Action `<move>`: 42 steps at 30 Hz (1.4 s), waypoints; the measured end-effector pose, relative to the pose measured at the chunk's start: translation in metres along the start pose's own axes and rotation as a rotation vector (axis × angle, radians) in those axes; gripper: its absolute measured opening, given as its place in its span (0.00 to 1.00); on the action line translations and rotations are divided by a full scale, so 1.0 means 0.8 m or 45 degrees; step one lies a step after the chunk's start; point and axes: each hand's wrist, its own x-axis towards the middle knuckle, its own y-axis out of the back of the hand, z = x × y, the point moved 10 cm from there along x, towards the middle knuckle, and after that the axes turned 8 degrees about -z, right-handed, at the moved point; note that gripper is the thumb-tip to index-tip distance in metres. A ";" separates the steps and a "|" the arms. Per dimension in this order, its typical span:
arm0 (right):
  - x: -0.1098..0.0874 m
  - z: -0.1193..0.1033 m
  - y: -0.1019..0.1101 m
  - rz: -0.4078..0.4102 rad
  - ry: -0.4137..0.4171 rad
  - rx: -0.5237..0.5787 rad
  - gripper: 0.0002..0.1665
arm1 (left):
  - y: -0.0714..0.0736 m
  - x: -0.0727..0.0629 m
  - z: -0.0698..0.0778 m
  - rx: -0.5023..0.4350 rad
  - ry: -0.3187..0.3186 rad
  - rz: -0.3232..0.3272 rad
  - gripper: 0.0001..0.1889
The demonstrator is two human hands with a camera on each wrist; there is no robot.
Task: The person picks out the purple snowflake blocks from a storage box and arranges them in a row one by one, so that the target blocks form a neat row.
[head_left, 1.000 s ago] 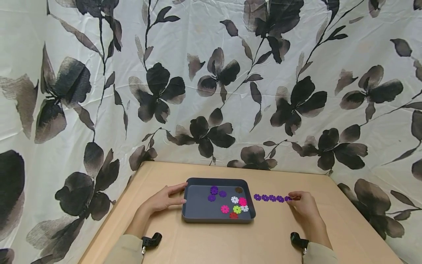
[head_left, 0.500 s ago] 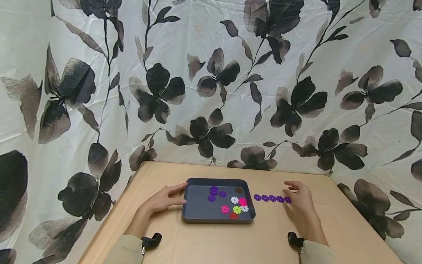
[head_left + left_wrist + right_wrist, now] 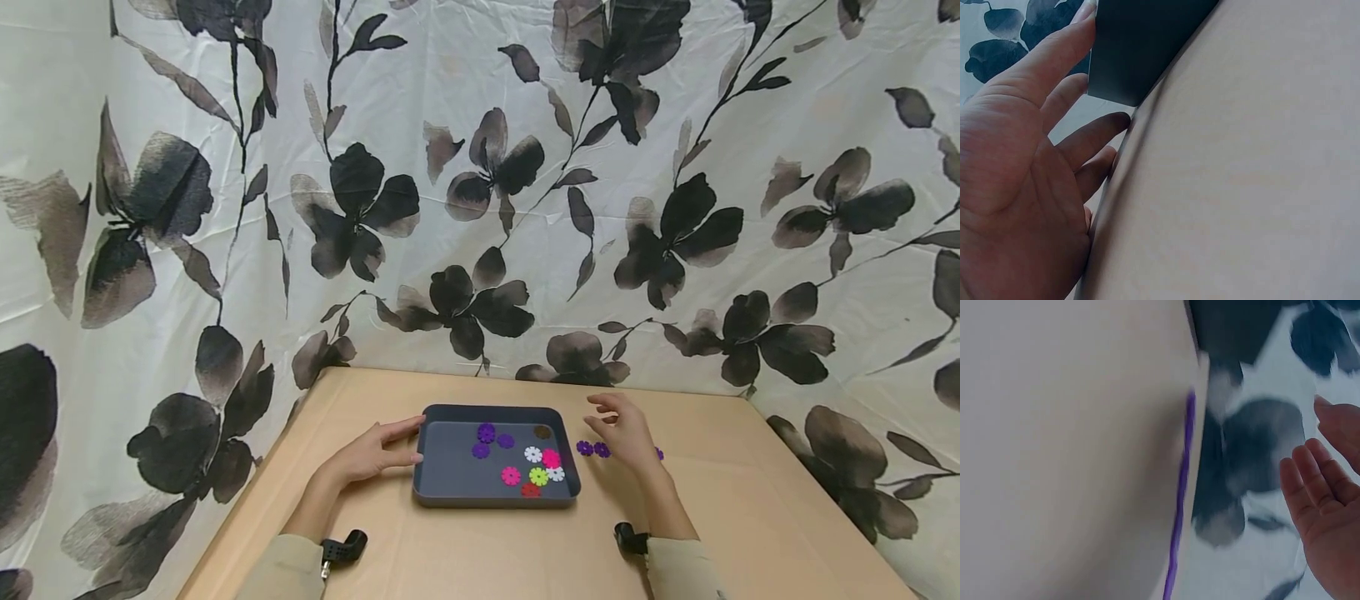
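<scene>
A dark grey tray [image 3: 457, 483] lies on the table. My left hand [image 3: 360, 454] touches its left end with thumb and fingers fairly straight; the left wrist view shows the thumb against the tray wall [image 3: 1129, 56]. Inside are several purple flower-shaped discs [image 3: 487, 432], a brown disc [image 3: 542, 432], two white ones [image 3: 533, 454], two pink ones [image 3: 551, 458], a yellow-green one [image 3: 538, 477] and a red one [image 3: 531, 490]. Right of the tray runs a row of purple flower-shaped discs [image 3: 585, 448], partly hidden by my right hand [image 3: 626, 433], which hovers over it holding nothing, fingers loosely bent.
The pale wooden table [image 3: 495, 550] ends at a floral cloth [image 3: 465, 208] hanging behind and at both sides. A black wrist camera [image 3: 345, 547] sits on the left wrist, another camera [image 3: 630, 539] on the right wrist.
My right hand has let go of the right end of the purple row, risen, and moved left toward the tray. The left hand, tray and discs have stayed in place.
</scene>
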 end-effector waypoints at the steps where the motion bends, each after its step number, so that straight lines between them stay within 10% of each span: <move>1: 0.002 -0.006 -0.010 -0.024 0.002 0.011 0.21 | 0.000 0.000 -0.001 0.005 0.004 0.004 0.41; 22: 0.025 -0.084 -0.129 -0.237 0.040 0.100 0.19 | 0.002 -0.002 -0.002 0.076 0.011 0.009 0.41; 42: 0.016 -0.084 -0.193 -0.477 0.025 -0.064 0.16 | 0.007 -0.007 -0.004 0.077 0.022 0.000 0.42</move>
